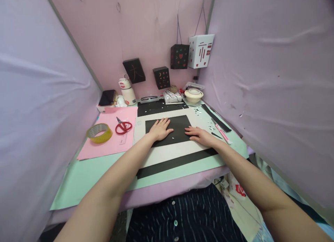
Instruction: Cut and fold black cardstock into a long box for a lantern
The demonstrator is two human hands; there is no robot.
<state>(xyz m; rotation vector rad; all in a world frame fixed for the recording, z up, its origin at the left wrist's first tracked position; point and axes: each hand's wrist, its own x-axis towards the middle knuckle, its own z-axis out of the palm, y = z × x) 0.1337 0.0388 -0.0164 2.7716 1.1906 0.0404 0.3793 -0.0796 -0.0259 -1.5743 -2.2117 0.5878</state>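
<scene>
A: Where's the black sheet [180, 126]?
B: Mid-desk [86, 181], on the white board [167, 154]. Its long axis runs left to right, the right end slightly nearer the back edge.
A: And the hands?
B: Both palm down. The left hand [160, 129] lies on its left part, fingers a little apart, thumb out to the right. The right hand [200, 135] reaches over the right edge, fingertips on it, fingers slightly apart.
A: What's around it?
B: A black strip [177, 163] along the desk's front edge, a pink cutter [221, 133] toward the right edge, and scissors [123, 127] and tape [99, 133] on pink paper [92, 150] at left.
A: Any writing?
B: The leftmost hanging black box [134, 70] bears red strokes like 大. The tape's inner print is too small to read.
</scene>
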